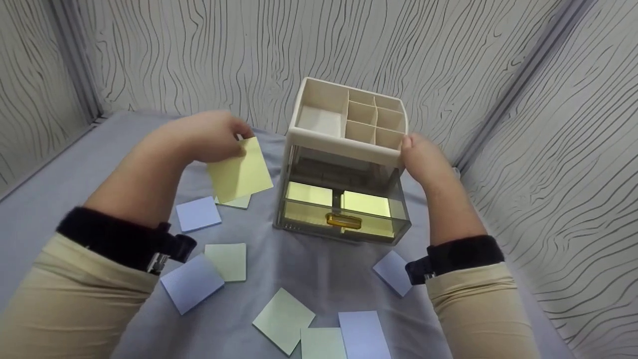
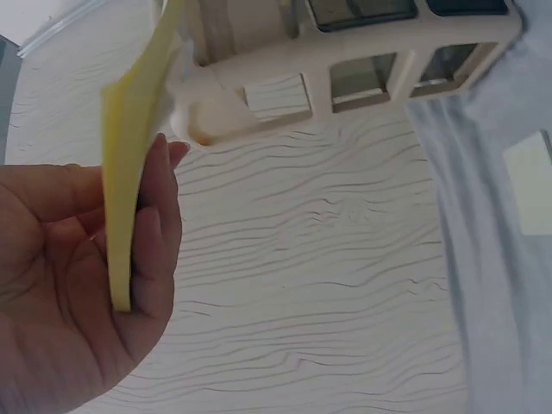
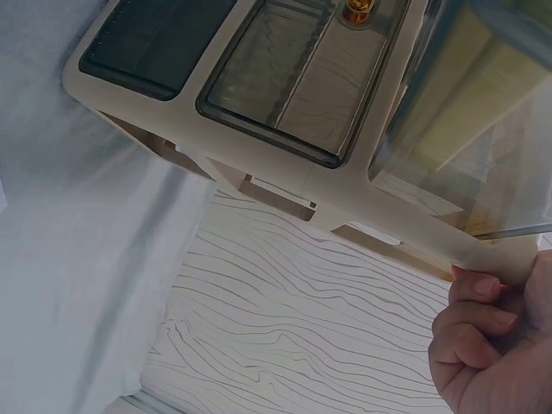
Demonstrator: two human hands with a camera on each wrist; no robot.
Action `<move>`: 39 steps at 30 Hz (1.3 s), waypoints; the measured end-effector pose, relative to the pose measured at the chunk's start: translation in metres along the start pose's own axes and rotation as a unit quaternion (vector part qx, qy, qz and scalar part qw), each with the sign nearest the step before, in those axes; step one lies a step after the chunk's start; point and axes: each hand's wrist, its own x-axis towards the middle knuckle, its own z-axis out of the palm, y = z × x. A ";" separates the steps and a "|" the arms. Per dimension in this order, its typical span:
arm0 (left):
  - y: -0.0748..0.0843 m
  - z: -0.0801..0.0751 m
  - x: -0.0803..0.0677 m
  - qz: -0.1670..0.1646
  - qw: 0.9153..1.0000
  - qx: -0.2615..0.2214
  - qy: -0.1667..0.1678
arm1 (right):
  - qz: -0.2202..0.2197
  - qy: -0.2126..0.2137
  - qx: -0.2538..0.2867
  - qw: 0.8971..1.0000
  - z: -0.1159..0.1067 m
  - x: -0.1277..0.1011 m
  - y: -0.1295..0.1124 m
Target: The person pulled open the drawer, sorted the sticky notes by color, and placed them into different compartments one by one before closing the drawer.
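Left hand (image 1: 209, 137) pinches one yellow sticky-note pad (image 1: 240, 169), right hand (image 1: 421, 159) grips the drawer organizer (image 1: 344, 164); eight pads scattered from 6 to 9 o'clock on grey cloth (image 1: 319, 271), wavy-patterned walls (image 1: 199, 50).

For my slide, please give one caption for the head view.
Left hand pinches a yellow note while right hand holds the organizer.

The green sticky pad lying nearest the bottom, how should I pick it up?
The green sticky pad lies flat on the cloth, turned diamond-wise and touching nothing. Come from above and pinch two opposite edges with your fingers; its low, flat shape probably leaves only the sides to grip.
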 end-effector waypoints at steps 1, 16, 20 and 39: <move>0.003 -0.001 0.000 0.001 1.000 -0.003 -0.002 | -0.002 0.000 -0.002 1.000 0.001 0.000 0.000; 0.054 0.001 0.020 0.037 0.998 -0.040 0.018 | -0.016 0.008 -0.001 1.000 0.000 -0.001 0.003; 0.068 0.006 0.027 0.072 0.996 -0.037 0.026 | -0.011 0.006 0.004 1.000 0.000 -0.001 0.002; 0.088 0.049 0.058 0.181 0.974 0.127 -0.038 | 0.000 -0.001 0.007 1.000 0.001 -0.001 0.002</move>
